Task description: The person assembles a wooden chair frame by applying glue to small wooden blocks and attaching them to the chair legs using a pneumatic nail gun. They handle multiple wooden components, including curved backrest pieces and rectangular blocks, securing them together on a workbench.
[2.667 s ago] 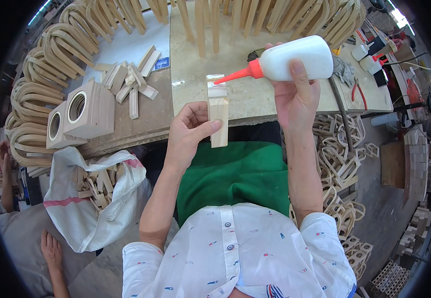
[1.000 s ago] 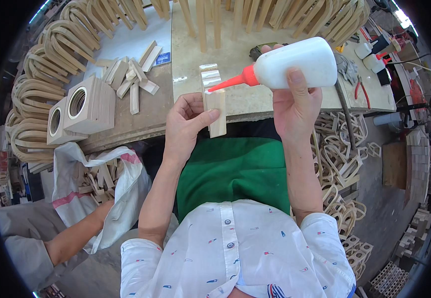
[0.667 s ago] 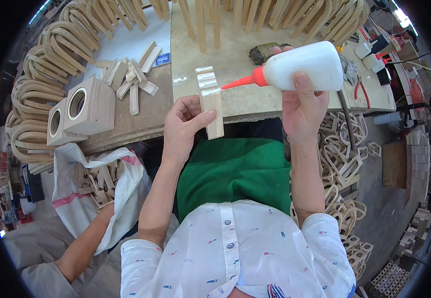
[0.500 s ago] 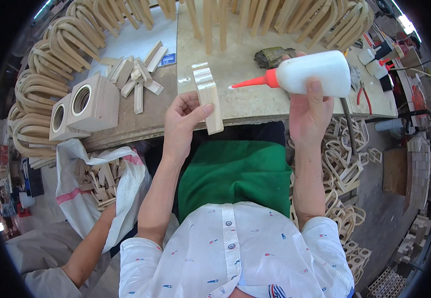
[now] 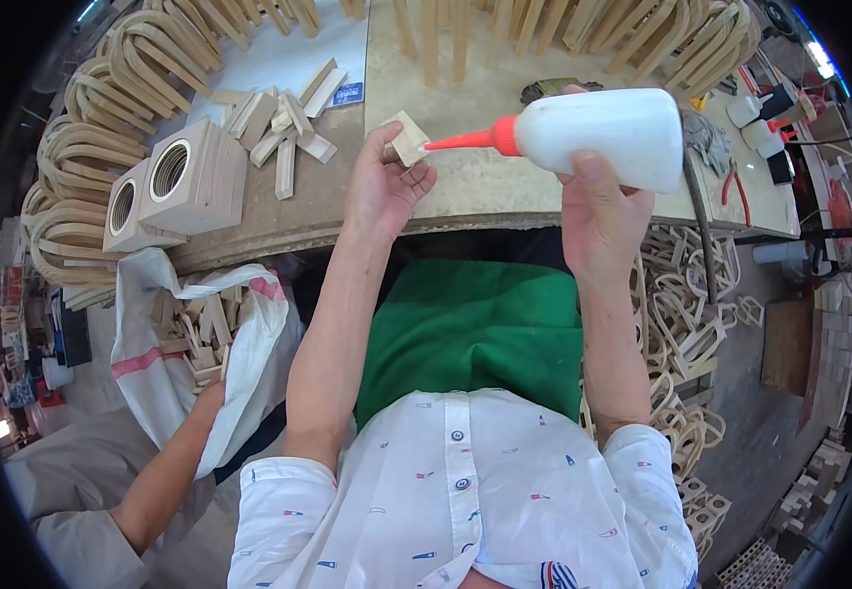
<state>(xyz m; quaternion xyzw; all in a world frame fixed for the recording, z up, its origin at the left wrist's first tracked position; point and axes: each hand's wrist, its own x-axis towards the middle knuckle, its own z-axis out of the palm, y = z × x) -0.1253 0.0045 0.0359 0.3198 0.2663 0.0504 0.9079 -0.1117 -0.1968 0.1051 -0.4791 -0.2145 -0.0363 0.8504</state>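
Note:
My left hand (image 5: pixel 387 191) pinches a pale wooden block (image 5: pixel 406 139) above the front part of the bench. The block is turned so mostly one small face shows, and the rest of it is hidden from this angle. In my right hand (image 5: pixel 608 201) is a white squeeze glue bottle (image 5: pixel 608 133), tipped on its side with its red nozzle (image 5: pixel 465 141) pointing left. The nozzle tip is at the right edge of the block; whether it touches cannot be made out. Loose wood strips (image 5: pixel 287 162) lie in a pile left of my left hand.
Two wooden boxes with round threaded holes (image 5: pixel 167 172) stand on the bench's left. Bent wood loops (image 5: pixel 78 157) line its left and back. Red-handled pliers (image 5: pixel 737 191) lie right. Below left, another person's arm (image 5: pixel 171 471) reaches toward a white sack (image 5: pixel 259 358) of wood pieces.
My left hand has risen and turned the block, so its glue-streaked end no longer shows. The bottle has moved left, bringing its nozzle up to the block.

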